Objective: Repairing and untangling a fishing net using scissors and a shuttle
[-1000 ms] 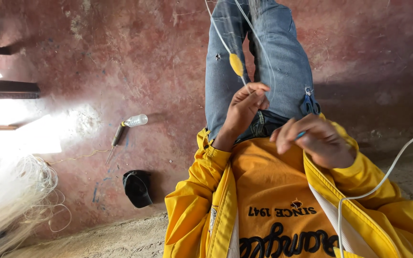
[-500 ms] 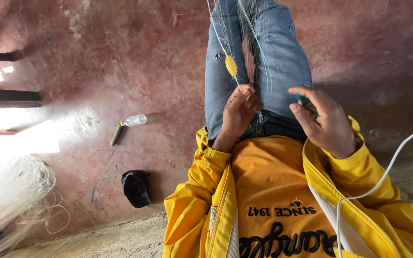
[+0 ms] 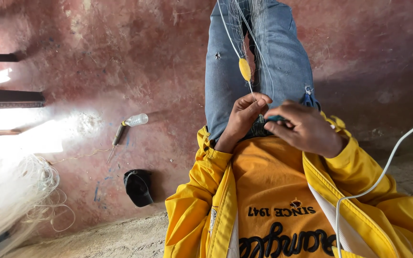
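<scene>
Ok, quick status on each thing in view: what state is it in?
Left hand: pinching the white line.
Right hand: closed on a small blue tool, mostly hidden.
Yellow float: hanging on the line, over the jeans.
Screwdriver: lying flat on the floor.
Black cap: lying on the floor.
Net pile: heaped loosely.

Fine pale fishing net (image 3: 256, 28), nearly transparent, draped along the blue-jeaned legs and running toward twelve o'clock. Its white edge line (image 3: 228, 33) carries a yellow oval float (image 3: 245, 69), tilted slightly, hanging at twelve o'clock just above the pinching fingertips.
</scene>
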